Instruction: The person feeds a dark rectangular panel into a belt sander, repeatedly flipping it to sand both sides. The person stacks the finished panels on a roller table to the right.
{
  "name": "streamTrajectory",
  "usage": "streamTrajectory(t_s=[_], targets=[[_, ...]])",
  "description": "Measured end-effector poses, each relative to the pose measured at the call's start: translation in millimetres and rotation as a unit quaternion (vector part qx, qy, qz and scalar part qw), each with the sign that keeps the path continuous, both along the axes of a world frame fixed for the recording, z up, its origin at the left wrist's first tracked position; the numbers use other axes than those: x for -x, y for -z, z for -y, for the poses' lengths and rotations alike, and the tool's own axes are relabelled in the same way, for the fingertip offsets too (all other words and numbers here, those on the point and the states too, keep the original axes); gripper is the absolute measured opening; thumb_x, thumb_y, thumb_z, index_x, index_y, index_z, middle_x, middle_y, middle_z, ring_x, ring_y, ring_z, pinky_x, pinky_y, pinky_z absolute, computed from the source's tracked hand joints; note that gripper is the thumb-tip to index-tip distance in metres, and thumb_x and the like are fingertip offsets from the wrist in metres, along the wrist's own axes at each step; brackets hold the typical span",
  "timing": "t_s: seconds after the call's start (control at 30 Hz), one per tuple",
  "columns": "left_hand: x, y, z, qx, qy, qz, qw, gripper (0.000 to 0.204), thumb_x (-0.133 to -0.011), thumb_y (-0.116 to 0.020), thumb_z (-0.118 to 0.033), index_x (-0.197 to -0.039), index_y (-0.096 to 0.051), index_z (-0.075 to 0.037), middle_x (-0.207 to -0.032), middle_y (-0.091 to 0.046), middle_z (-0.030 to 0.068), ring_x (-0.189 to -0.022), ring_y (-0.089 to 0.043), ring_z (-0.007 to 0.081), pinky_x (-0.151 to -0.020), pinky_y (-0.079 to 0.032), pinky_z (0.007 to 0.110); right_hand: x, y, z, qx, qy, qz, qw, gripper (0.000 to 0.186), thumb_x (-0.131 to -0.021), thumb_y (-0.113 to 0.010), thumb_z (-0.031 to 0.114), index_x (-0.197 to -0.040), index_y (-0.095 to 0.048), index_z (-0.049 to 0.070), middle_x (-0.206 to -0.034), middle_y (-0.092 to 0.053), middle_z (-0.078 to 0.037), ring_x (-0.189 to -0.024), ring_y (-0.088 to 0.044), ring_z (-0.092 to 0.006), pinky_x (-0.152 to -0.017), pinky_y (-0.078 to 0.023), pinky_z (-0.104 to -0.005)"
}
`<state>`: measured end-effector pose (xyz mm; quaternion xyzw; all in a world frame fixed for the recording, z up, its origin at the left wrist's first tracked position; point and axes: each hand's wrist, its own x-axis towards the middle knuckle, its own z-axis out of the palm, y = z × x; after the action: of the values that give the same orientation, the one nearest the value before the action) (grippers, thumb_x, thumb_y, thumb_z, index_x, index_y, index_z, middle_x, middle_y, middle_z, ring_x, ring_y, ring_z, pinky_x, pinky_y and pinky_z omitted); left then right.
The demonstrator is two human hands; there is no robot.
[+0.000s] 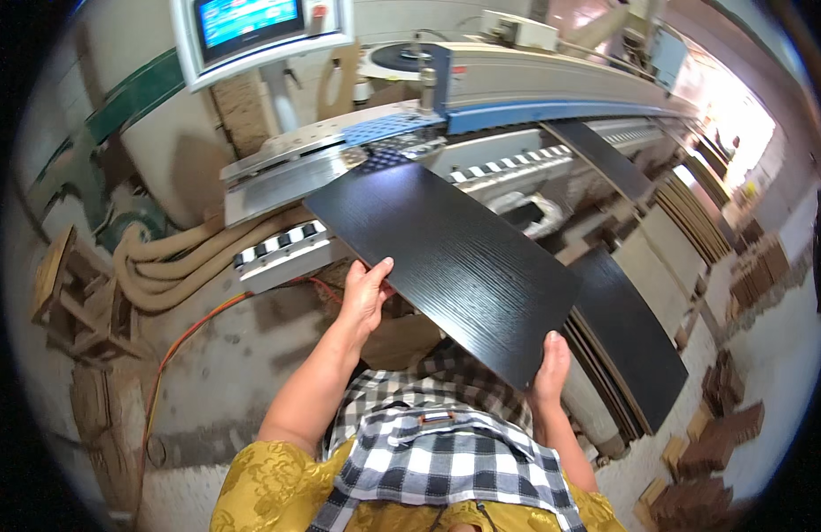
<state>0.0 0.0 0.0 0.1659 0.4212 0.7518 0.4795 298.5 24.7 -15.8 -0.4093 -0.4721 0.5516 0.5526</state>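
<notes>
A rectangular black wood-grain panel point(446, 266) is held in front of me, tilted across my body. My left hand point(366, 297) grips its near long edge, thumb on top and fingers underneath. The right hand point(550, 368) is closed on the panel's short edge close to the near right corner. The far left corner of the panel reaches up to the metal feed table point(286, 191) of a long machine; whether it touches is unclear. Just right of my right hand, a stack of similar black panels point(628, 332) lies at an angle.
A roller rail point(282, 255) juts out at the left, above thick beige hoses point(193, 253). The machine's long grey-and-blue beam point(561, 84) runs to the back right. A monitor point(251, 31) stands at the upper left. Piles of brown boards point(730, 434) lie on the right floor.
</notes>
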Motion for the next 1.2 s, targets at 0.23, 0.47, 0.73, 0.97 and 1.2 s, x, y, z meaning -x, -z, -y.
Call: streamTrajectory(t_s=[0.23,0.47,0.73,0.97,1.2], targets=[[27,-10,60,-0.022,-0.059,-0.044,0.997,0.031,-0.084,-0.055,-0.008,-0.112,-0.045,0.001,-0.107,-0.055,0.0068,-0.097,-0.05,0.0142,-0.087,-0.039,0.029,78,-11,17,0.077,-0.369,0.022,0.926,0.029,-0.094,-0.038,0.026,-0.08,-0.048,0.002,-0.066,-0.06,-0.012,-0.052,-0.052,-0.0139,-0.052,-0.044,-0.0248],[34,-22,105,0.014,-0.16,-0.179,0.971,0.064,-0.086,-0.052,-0.007,-0.138,-0.014,-0.003,-0.103,-0.058,0.013,-0.095,-0.054,0.0153,-0.087,-0.04,0.029,121,-20,27,0.073,-0.522,0.067,0.847,0.037,-0.094,-0.039,0.029,-0.101,-0.056,-0.003,-0.066,-0.061,-0.009,-0.057,-0.055,-0.0105,-0.056,-0.045,-0.0223],[64,-19,112,0.031,-0.129,-0.177,0.975,0.057,-0.087,-0.05,-0.006,-0.137,-0.022,-0.005,-0.11,-0.053,-0.0007,-0.073,-0.046,0.0021,-0.069,-0.041,0.017,81,1,12,0.055,-0.42,0.183,0.887,0.031,-0.093,-0.042,0.026,-0.101,-0.059,0.002,-0.063,-0.06,-0.003,-0.053,-0.051,-0.0069,-0.052,-0.042,-0.0203],[62,-29,114,0.095,-0.084,-0.198,0.972,0.057,-0.086,-0.052,-0.011,-0.137,-0.026,-0.011,-0.104,-0.054,-0.0061,-0.054,-0.034,-0.0012,-0.044,-0.029,0.014,2,88,20,0.047,-0.22,0.315,0.922,0.026,-0.091,-0.045,0.021,-0.096,-0.061,0.0,-0.058,-0.056,-0.002,-0.049,-0.052,-0.0075,-0.047,-0.04,-0.0212],[58,-24,98,0.104,-0.083,-0.204,0.97,0.056,-0.086,-0.052,-0.012,-0.137,-0.026,-0.011,-0.073,-0.047,-0.0078,-0.051,-0.033,0.0002,-0.043,-0.03,0.015,9,93,26,0.064,-0.169,0.223,0.958,0.022,-0.089,-0.048,0.017,-0.095,-0.06,0.0,-0.057,-0.055,-0.001,-0.051,-0.051,-0.006,-0.049,-0.04,-0.0207]])
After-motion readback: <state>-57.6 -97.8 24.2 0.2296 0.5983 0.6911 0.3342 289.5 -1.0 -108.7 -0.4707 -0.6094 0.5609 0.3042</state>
